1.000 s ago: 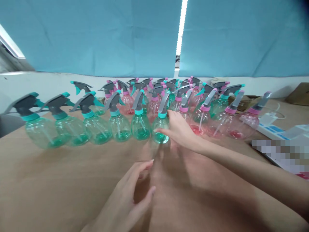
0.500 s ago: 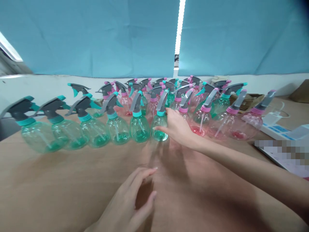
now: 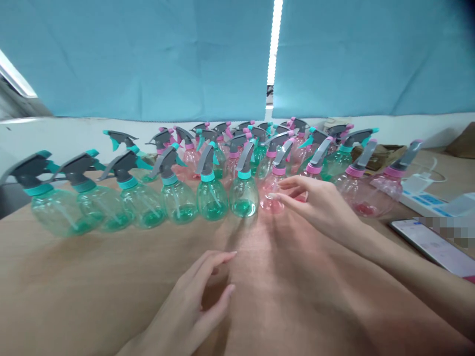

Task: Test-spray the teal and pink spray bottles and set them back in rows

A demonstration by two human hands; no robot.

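A front row of spray bottles stands upright on the wooden table point(image 3: 122, 282), green ones on the left and pink ones on the right. My right hand point(image 3: 322, 202) is in front of the pink bottles, its thumb and fingers apart. Its fingertips are beside a pink spray bottle point(image 3: 270, 195) and overlap its right side; whether they touch it I cannot tell. Just left of that one stands a green spray bottle point(image 3: 243, 200) with a little green tint at its base. Nearer to me, my left hand point(image 3: 196, 296) hovers over the table with curved, parted fingers and nothing in them.
Behind the front row more spray bottles point(image 3: 237, 148) stand crowded together, with pink and teal nozzles. A phone point(image 3: 426, 247) lies at the right, near a white power strip point(image 3: 426, 198). A blue curtain point(image 3: 166, 59) hangs behind the table.
My right hand has moved away from the green spray bottle, to the right and slightly nearer, uncovering the pink one beside it. My left hand has hardly shifted.
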